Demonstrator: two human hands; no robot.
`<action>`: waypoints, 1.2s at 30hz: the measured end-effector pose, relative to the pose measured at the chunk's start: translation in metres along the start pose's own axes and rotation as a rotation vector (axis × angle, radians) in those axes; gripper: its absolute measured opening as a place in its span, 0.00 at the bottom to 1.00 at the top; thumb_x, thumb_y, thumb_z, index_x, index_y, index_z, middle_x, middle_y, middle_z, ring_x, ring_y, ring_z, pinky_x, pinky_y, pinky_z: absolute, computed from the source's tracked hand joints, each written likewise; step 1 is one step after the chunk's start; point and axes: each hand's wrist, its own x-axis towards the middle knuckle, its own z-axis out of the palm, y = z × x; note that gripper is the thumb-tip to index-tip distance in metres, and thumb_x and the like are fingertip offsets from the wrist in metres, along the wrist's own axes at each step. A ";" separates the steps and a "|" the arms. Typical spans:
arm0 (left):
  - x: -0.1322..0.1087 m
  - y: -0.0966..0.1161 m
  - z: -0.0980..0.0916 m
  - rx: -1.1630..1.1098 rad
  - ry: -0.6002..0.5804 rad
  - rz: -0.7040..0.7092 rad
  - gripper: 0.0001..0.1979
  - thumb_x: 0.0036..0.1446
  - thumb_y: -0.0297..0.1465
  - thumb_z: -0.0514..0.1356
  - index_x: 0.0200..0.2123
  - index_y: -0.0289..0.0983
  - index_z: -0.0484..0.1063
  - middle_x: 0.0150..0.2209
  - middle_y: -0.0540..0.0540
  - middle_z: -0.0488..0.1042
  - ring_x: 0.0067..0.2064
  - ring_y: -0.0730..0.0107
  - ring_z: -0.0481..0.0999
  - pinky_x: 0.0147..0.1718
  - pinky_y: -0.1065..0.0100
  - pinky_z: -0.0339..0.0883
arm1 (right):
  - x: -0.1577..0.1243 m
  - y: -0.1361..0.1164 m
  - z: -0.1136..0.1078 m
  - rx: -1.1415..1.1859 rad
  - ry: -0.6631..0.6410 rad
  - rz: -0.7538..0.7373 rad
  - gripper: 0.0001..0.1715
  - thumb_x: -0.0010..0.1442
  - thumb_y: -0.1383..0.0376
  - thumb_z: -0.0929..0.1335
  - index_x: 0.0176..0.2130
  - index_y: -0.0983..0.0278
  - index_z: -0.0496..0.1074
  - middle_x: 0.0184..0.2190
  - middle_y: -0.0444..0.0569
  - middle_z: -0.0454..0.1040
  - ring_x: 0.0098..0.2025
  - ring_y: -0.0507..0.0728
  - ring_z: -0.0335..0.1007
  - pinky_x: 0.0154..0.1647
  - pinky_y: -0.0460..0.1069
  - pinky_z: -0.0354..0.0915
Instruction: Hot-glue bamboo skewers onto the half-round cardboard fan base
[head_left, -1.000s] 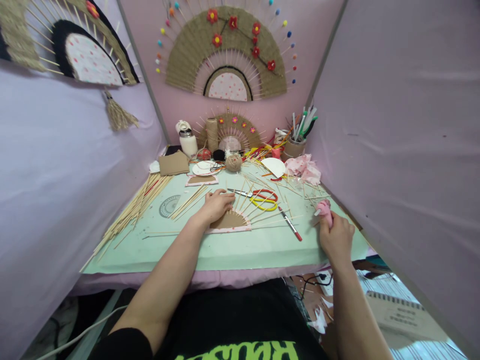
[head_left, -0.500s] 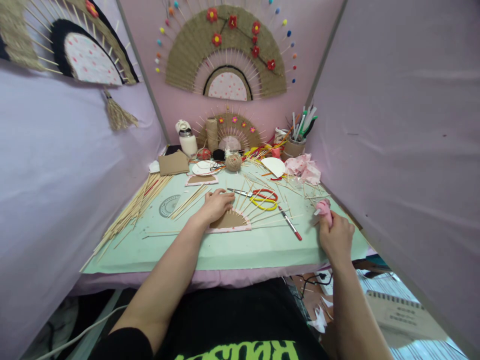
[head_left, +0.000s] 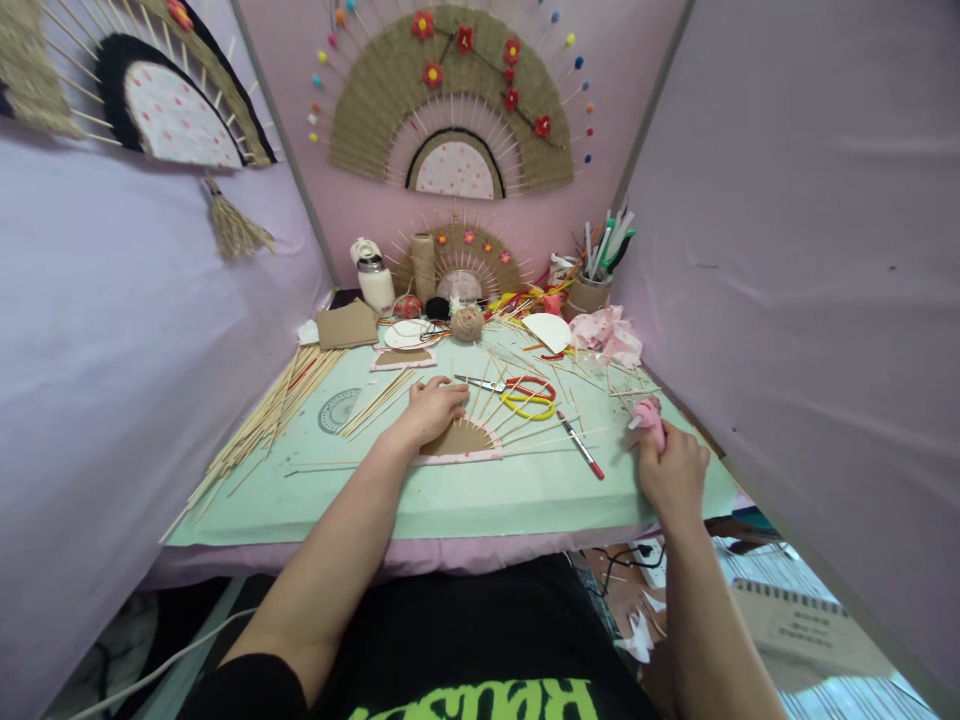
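Note:
A half-circle of brown cardboard point(head_left: 461, 439) with a pink-spotted border lies flat on the table, thin bamboo sticks point(head_left: 514, 428) fanning out from its curved edge. Over its upper left part rests my left hand point(head_left: 433, 412), fingers bent and close together, pressing a stick at the rim; the fingertips partly hide the contact. At the right side of the table, my right hand point(head_left: 675, 470) is wrapped round a pink glue gun point(head_left: 648, 420), its nozzle pointing left. Scissors point(head_left: 525, 395) with red and yellow handles lie just beyond the fan, and a red-capped pen point(head_left: 580, 446) lies right of it.
Long bamboo sticks point(head_left: 255, 430) cover the left side, near a protractor point(head_left: 340, 411). Along the back stand a twine ball point(head_left: 466, 323), a white bottle point(head_left: 376, 285) and a holder point(head_left: 587, 296) with glue sticks. Crumpled pink cloth point(head_left: 607, 335) lies at the back right.

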 end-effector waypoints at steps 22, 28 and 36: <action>-0.001 0.003 -0.003 0.013 -0.005 -0.013 0.10 0.61 0.32 0.55 0.41 0.49 0.76 0.60 0.55 0.72 0.63 0.50 0.60 0.52 0.48 0.50 | -0.001 0.002 0.003 -0.010 0.023 -0.011 0.28 0.65 0.54 0.57 0.48 0.70 0.72 0.35 0.61 0.71 0.41 0.67 0.63 0.47 0.60 0.56; -0.001 0.004 -0.003 0.007 0.000 -0.021 0.10 0.61 0.32 0.55 0.40 0.49 0.76 0.60 0.54 0.72 0.63 0.50 0.60 0.52 0.48 0.50 | -0.001 0.002 0.003 -0.007 0.028 -0.003 0.27 0.65 0.53 0.57 0.47 0.69 0.73 0.34 0.60 0.71 0.40 0.67 0.62 0.46 0.60 0.55; 0.000 0.003 -0.003 -0.002 -0.004 -0.002 0.11 0.61 0.32 0.55 0.39 0.49 0.76 0.59 0.54 0.73 0.63 0.50 0.60 0.53 0.48 0.50 | 0.000 0.002 0.002 0.007 0.005 -0.008 0.27 0.65 0.54 0.57 0.48 0.70 0.72 0.36 0.61 0.72 0.41 0.67 0.63 0.47 0.60 0.56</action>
